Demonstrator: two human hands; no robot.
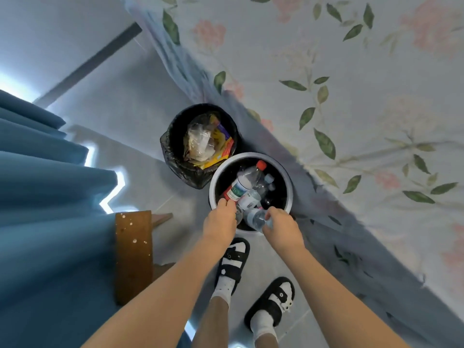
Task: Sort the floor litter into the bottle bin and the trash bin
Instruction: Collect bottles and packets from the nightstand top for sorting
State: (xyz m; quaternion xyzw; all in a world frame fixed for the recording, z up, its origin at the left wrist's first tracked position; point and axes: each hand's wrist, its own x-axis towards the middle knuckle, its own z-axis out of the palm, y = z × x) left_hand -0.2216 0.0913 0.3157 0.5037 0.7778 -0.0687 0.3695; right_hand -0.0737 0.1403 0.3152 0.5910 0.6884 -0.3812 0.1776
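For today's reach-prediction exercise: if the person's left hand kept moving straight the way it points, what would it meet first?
The left hand, over the white-rimmed bottle bin, points toward the red-labelled bottle at its fingertips; probably that first, though depth is unclear.

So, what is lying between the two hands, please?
In the head view, a clear plastic bottle lies between the left hand and right hand, over the bottle bin.

A pale floral bedsheet with green leaves and pink blooms [351,96] fills the view from twelve to four o'clock. Pleated blue curtains [45,197] hang at nine o'clock. A brown wooden board flecked with white [133,254] stands at seven o'clock on the light grey tiled floor [120,101].
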